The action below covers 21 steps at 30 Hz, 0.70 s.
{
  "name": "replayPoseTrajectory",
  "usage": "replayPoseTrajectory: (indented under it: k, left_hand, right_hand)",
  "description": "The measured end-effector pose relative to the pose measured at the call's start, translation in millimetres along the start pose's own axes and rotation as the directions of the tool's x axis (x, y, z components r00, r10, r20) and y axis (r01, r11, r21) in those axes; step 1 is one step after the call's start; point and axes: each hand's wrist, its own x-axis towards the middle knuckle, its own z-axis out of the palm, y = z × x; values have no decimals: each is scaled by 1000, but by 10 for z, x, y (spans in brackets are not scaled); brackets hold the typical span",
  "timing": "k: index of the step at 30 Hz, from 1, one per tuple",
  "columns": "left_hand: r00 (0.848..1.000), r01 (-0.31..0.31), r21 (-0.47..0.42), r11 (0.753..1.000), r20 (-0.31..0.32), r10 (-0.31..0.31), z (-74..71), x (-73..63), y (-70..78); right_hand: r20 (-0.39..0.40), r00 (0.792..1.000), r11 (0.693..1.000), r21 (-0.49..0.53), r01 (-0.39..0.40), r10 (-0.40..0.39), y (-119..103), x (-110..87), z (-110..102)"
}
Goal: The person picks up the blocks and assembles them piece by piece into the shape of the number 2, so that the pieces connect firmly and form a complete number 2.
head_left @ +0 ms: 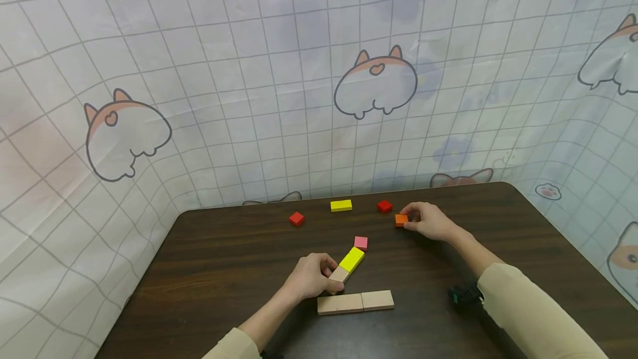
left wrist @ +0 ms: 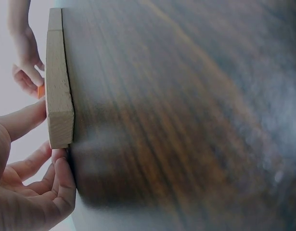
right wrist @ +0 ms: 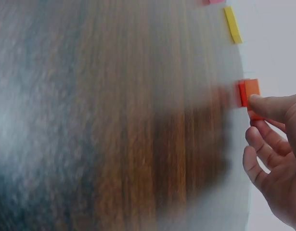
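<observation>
In the head view my left hand [head_left: 310,277] grips a plain wooden block [head_left: 340,275] between thumb and fingers. That block lies end to end with a bright yellow block [head_left: 352,259], the pair slanting away to the right. A pink block [head_left: 361,243] sits at the yellow one's far end. My right hand [head_left: 430,222] pinches an orange block [head_left: 401,220] near the back of the table, thumb on one side, as the right wrist view also shows. Close behind it is a red block [head_left: 384,206]. Two plain wooden blocks [head_left: 340,304] form a row in front of my left hand.
On the dark wooden table [head_left: 224,276], another yellow block [head_left: 341,205] and a second red block [head_left: 296,219] lie toward the back edge. A printed cloth [head_left: 279,98] hangs behind and beside the table. The right wrist's black camera [head_left: 464,295] hangs by the sleeve.
</observation>
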Motion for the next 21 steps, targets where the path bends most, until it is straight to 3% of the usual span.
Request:
replayPoseTrajectory:
  k: [21]
  left_hand:
    - [1000,1,0,1000,-2,-1,-1,1,-7]
  right_hand:
    - [11,997,997,21,80,-81,-400,120,151]
